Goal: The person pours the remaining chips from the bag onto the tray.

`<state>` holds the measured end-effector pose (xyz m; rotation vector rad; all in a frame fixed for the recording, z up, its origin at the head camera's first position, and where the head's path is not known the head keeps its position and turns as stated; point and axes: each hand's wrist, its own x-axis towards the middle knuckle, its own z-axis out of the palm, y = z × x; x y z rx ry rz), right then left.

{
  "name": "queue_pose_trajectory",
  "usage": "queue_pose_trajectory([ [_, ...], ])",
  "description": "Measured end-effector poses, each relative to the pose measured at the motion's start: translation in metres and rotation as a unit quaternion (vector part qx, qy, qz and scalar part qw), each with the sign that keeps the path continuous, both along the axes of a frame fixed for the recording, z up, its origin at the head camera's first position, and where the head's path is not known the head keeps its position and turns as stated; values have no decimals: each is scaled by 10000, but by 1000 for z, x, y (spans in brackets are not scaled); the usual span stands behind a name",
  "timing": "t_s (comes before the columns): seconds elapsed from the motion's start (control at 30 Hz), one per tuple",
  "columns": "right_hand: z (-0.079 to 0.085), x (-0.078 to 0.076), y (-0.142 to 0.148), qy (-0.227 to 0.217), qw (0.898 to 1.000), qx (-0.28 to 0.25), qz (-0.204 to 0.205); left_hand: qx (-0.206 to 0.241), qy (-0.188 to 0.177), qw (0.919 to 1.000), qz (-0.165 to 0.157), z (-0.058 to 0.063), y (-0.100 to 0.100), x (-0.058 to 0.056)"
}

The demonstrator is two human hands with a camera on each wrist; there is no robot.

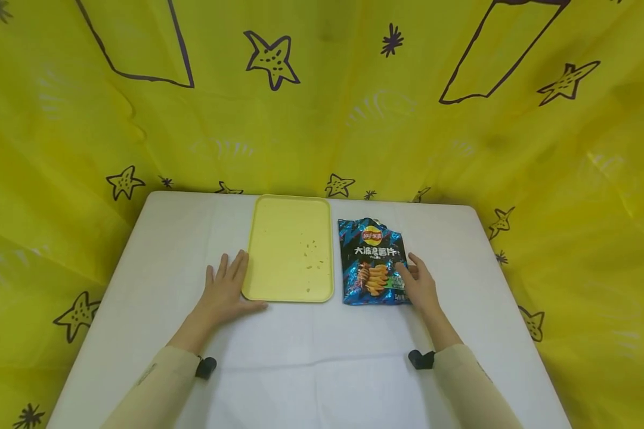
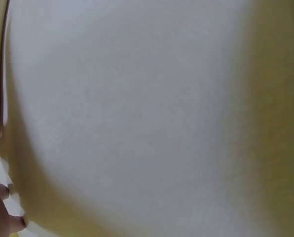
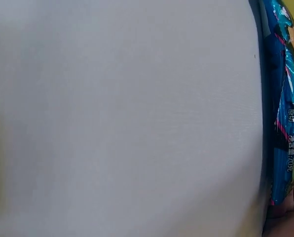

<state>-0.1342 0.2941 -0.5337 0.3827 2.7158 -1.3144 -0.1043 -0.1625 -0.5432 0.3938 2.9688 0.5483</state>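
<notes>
A yellow tray [image 1: 276,256] lies flat on the table with several small crumbs [image 1: 309,267] on its right half. At its lower left corner rests my left hand [image 1: 224,296], fingers spread along the left side and thumb by the near edge. Just right of the tray lies a blue and black potato chip bag [image 1: 374,253], its top edge uneven. My right hand [image 1: 421,290] holds the bag's right edge, thumb on the front and fingers at the side. The right wrist view catches the bag's near end [image 3: 285,123] with fingers [image 3: 284,222] below it.
A white cloth covers the table [image 1: 300,369], with a crease across its near part. Behind it and at both sides hangs a yellow curtain [image 1: 322,119] with drawn starfish. Black wrist cameras [image 1: 206,367] sit at both sleeves.
</notes>
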Motion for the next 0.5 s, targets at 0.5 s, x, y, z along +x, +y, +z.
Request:
queue_pose_trajectory([
  [0.5, -3, -2, 3, -262, 9980, -445, -352, 3, -120, 9995, 275, -10, 4, -5],
])
